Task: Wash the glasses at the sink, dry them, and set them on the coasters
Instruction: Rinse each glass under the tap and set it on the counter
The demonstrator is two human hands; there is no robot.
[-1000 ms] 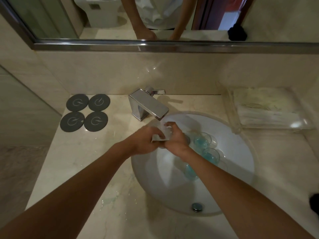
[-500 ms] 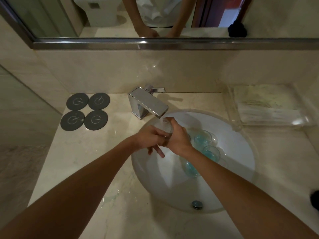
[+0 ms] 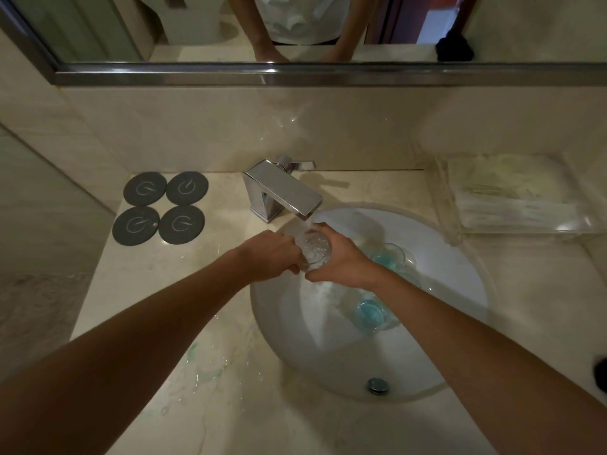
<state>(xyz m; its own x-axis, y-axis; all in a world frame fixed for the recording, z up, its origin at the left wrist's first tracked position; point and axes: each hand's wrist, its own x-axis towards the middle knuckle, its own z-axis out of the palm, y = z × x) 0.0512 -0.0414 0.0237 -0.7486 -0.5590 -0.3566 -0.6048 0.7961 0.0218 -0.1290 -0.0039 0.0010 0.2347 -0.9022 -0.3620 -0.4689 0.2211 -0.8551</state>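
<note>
Both hands meet over the sink (image 3: pixel 460 366). The left hand (image 3: pixel 271 256) and the right hand (image 3: pixel 341 262) each curl their fingers round one clear glass (image 3: pixel 313 249), held under the tap (image 3: pixel 284 195). Just right of the right hand, blue-tinted glasses (image 3: pixel 371 313) lie in the basin. Beyond the left hand, four dark coasters (image 3: pixel 161 207) sit apart.

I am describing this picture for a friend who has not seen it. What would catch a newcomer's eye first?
First, the two hands meeting under the tap: the left hand and right hand hold a clear glass in the running water. Next, more glasses with blue liquid lie in the white sink. At the back left, four dark coasters wait on the counter.
</note>
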